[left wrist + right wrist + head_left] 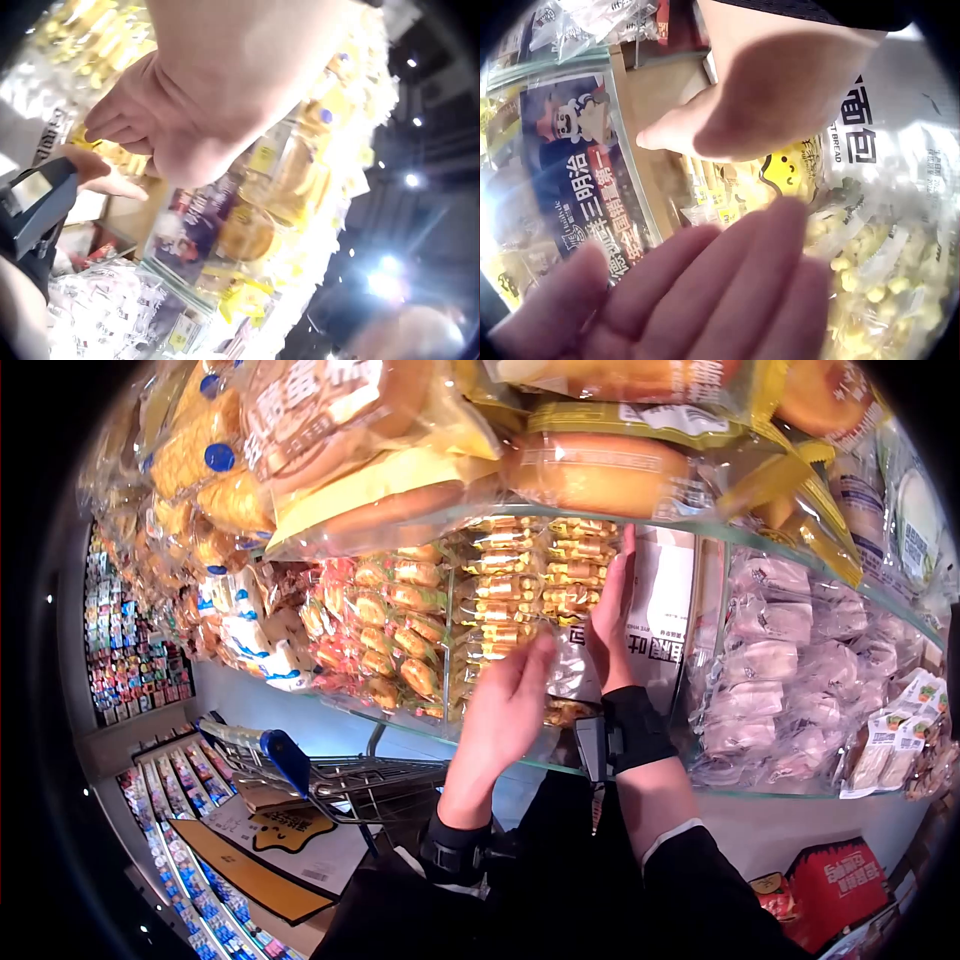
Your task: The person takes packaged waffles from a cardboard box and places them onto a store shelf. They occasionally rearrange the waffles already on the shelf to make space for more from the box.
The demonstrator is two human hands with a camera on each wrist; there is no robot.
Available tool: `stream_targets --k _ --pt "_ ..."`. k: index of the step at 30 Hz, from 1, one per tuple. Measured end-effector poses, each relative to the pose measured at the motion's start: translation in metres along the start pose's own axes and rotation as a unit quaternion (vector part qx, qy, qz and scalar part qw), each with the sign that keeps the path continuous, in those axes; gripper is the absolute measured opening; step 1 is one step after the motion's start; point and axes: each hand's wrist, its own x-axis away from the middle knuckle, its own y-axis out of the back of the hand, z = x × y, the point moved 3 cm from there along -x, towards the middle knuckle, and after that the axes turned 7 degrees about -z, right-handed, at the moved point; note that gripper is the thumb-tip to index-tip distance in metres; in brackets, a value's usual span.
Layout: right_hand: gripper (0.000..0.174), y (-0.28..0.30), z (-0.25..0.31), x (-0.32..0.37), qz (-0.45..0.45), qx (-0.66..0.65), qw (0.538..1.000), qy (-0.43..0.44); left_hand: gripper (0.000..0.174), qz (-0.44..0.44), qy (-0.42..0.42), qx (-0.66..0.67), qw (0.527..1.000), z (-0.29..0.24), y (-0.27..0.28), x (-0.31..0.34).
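Note:
My right hand [612,615] reaches up into the glass shelf, fingers extended along the right side of a stack of gold-wrapped snack packs [575,575]. In the right wrist view the right hand [772,97] overlaps a clear pack with a yellow smiling-face label [781,174]. My left hand [505,700], blurred, is in front of the same stack with its fingers loosely bent. A silvery bread bag [572,663] shows between the hands. The left wrist view has the left hand [150,120] close to the right hand [97,169], nothing visible in its fingers.
Large bread packs [600,465] lie on the glass shelf above. Pale wrapped packs [770,660] fill the compartment to the right, and red-and-gold packs [375,625] the left. A shopping cart [375,775] with a cardboard box [310,850] stands below at left.

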Motion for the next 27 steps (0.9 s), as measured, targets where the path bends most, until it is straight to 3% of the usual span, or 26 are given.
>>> stream_targets --k 1,2,4,5,14,19,22,24,27 --pt "0.064 0.002 0.005 0.001 0.003 -0.002 1.0 0.0 0.047 -0.071 -0.128 -0.091 0.985 -0.015 0.005 -0.008" --pt "0.064 0.003 0.01 0.002 0.008 -0.003 1.0 0.0 0.048 -0.141 -0.252 -0.177 0.941 -0.03 0.008 -0.021" --pt "0.065 0.001 0.014 0.002 0.014 0.0 1.0 0.01 0.054 -0.228 -0.404 -0.437 0.77 -0.027 -0.004 -0.06" --pt "0.064 0.001 0.012 0.001 0.012 0.003 1.0 0.015 0.057 -0.213 -0.389 -0.402 0.801 -0.01 -0.012 -0.081" --pt "0.063 0.0 0.001 0.005 -0.005 0.023 0.999 0.04 0.057 -0.192 -0.395 -0.422 0.793 -0.002 -0.016 -0.096" --pt "0.063 0.0 -0.007 0.005 -0.012 0.045 0.997 0.057 0.062 -0.197 -0.427 -0.469 0.748 -0.014 -0.014 -0.096" --pt "0.062 0.0 -0.015 0.006 -0.016 0.052 0.998 0.038 0.065 -0.196 -0.432 -0.416 0.776 -0.013 -0.014 -0.107" --pt "0.061 0.001 -0.007 0.004 -0.014 0.032 0.998 0.044 0.067 -0.202 -0.433 -0.422 0.771 -0.011 -0.013 -0.11" --pt "0.058 -0.004 -0.011 0.005 -0.019 0.026 0.999 0.036 0.068 -0.16 -0.407 -0.418 0.797 -0.011 -0.013 -0.11"
